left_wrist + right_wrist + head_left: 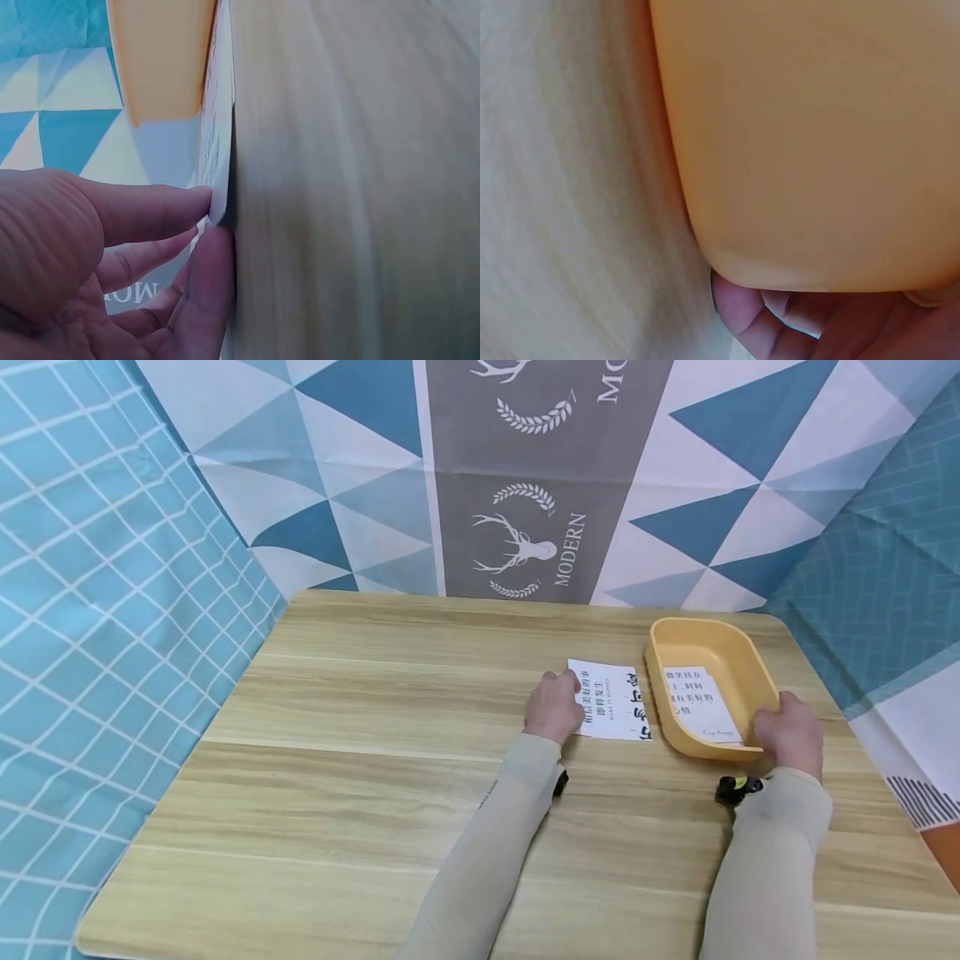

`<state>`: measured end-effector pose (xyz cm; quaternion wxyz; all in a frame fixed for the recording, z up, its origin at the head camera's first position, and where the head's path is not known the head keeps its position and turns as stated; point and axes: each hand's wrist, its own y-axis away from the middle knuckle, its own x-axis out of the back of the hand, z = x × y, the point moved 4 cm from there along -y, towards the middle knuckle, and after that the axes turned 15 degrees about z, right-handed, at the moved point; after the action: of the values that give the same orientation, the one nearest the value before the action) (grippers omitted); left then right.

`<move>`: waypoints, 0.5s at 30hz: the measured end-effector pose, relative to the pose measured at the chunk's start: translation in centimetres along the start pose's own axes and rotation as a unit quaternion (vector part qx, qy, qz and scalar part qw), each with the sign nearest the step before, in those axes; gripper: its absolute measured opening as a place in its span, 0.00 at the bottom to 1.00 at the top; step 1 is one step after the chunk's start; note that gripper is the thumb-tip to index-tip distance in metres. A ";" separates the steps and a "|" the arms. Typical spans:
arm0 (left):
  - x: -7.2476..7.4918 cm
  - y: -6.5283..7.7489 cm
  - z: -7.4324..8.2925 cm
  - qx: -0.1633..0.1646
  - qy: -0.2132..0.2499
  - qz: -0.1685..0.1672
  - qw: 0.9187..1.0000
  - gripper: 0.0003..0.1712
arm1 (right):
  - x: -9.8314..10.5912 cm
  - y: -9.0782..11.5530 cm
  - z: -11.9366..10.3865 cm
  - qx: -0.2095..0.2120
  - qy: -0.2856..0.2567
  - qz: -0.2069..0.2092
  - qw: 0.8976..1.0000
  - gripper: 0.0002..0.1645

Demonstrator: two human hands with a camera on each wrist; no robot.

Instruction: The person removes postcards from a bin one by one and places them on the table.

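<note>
My left hand (553, 706) is at the left edge of a white card (609, 693) with black printed characters on the table. In the left wrist view the thumb (161, 214) and a fingertip pinch the edge of the card (217, 150), which bends a little up from the wood. My right hand (791, 733) grips the near right corner of a yellow-orange plastic bin (742, 672). More white printed cards (699, 706) lie inside it. In the right wrist view, curled fingers (739, 304) sit at the lower end of the bin wall (810, 150).
The wooden table (337, 777) stretches left and toward the front. A patterned cloth (517, 485) hangs along the back edge, and blue checked cloth (112, 610) hangs at the left. The bin stands near the table's right side, just right of the card.
</note>
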<state>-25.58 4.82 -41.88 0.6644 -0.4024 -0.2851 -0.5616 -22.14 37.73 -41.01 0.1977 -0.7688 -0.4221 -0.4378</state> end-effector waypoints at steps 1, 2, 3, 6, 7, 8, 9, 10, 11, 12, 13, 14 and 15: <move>0.0 0.0 0.0 -0.001 -0.002 -0.001 1.000 0.17 | 0.0 0.0 0.0 -0.002 -0.001 0.000 1.000 0.40; 0.0 0.0 0.0 -0.001 -0.005 -0.003 1.000 0.16 | 0.0 0.0 -0.1 -0.006 -0.002 -0.001 1.000 0.40; 0.0 0.0 0.0 -0.001 -0.007 -0.005 1.000 0.16 | 0.0 0.0 -0.1 -0.008 -0.002 -0.002 1.000 0.40; 0.0 0.0 0.1 0.001 -0.010 -0.008 1.000 0.16 | 0.0 0.0 -0.1 -0.011 -0.002 -0.004 1.000 0.40; 0.0 0.0 0.1 0.002 -0.011 -0.009 1.000 0.16 | 0.0 0.0 -0.1 -0.010 -0.001 -0.003 1.000 0.40; 0.0 0.0 0.1 0.002 -0.011 -0.011 1.000 0.16 | 0.0 0.0 -0.1 -0.007 0.002 -0.002 1.000 0.40; 0.0 0.0 0.1 0.003 -0.011 -0.011 1.000 0.16 | 0.0 0.0 -0.1 -0.004 0.004 -0.002 1.000 0.39; 0.0 0.0 0.0 0.003 -0.010 -0.013 1.000 0.17 | 0.0 0.0 -0.1 -0.002 0.006 -0.001 1.000 0.39; 0.0 0.0 0.0 0.003 -0.009 -0.014 1.000 0.17 | 0.0 0.0 -0.1 -0.001 0.006 -0.001 1.000 0.39; 0.0 0.0 0.0 0.002 -0.008 -0.014 1.000 0.17 | 0.0 0.0 -0.1 0.001 0.006 -0.001 1.000 0.39; 0.0 0.0 0.0 0.002 -0.008 -0.015 1.000 0.17 | 0.0 0.0 -0.1 0.002 0.007 0.001 1.000 0.39; 0.0 0.0 0.0 0.002 -0.007 -0.015 1.000 0.17 | 0.0 0.0 -0.1 0.004 0.008 0.002 1.000 0.39; 0.0 0.0 -0.1 0.002 -0.006 -0.015 1.000 0.18 | 0.0 0.0 -0.1 0.004 0.007 0.002 1.000 0.38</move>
<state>-25.55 4.78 -41.93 0.6551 -0.4003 -0.2961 -0.5683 -22.20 37.70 -40.94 0.2045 -0.7661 -0.4204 -0.4411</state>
